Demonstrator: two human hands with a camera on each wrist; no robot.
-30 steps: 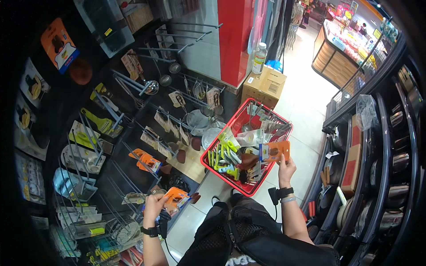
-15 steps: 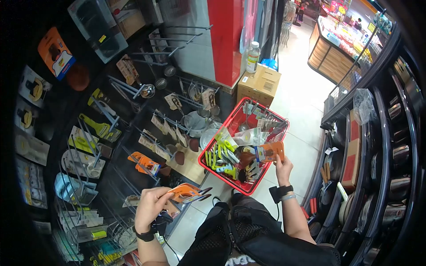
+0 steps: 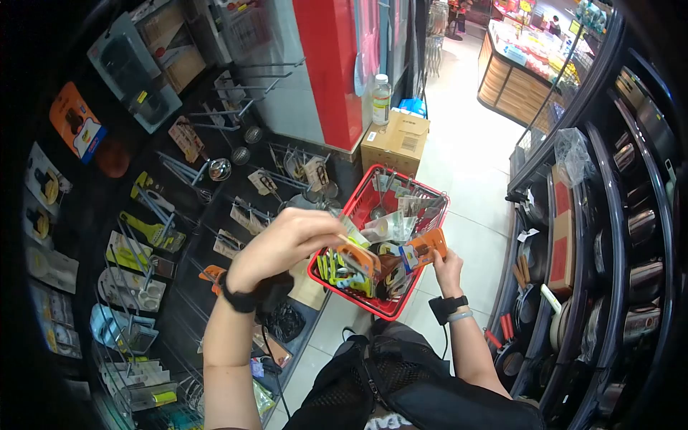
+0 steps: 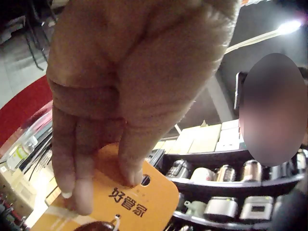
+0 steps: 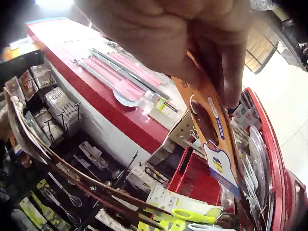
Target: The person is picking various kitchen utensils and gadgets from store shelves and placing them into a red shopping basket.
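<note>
My left hand (image 3: 287, 247) reaches over the left side of a red shopping basket (image 3: 363, 189). Between thumb and fingers it pinches brown utensils on orange cards (image 4: 154, 195); in the right wrist view, their long brown edges (image 5: 91, 180) stretch over the basket's contents. At the basket's right side, my right hand (image 3: 448, 271) grips another brown utensil on an orange and blue card (image 5: 219, 156), its lower end down among the goods inside. Green-handled tools (image 5: 195, 215) and other packaged utensils (image 3: 390, 227) lie in the basket.
On the left, a black display wall has hooks with carded utensils (image 3: 147, 229) and ladles (image 3: 219, 170). A cardboard box (image 3: 398, 140) with a bottle (image 3: 381, 100) on it stands behind the basket. Shelves of pans (image 3: 527, 315) line the right, beside the tiled floor (image 3: 466, 168).
My left hand has risen from low by the display hooks and moved right, carrying its orange-carded utensils over the basket. My right hand stays at the basket's right side, still holding its card.
</note>
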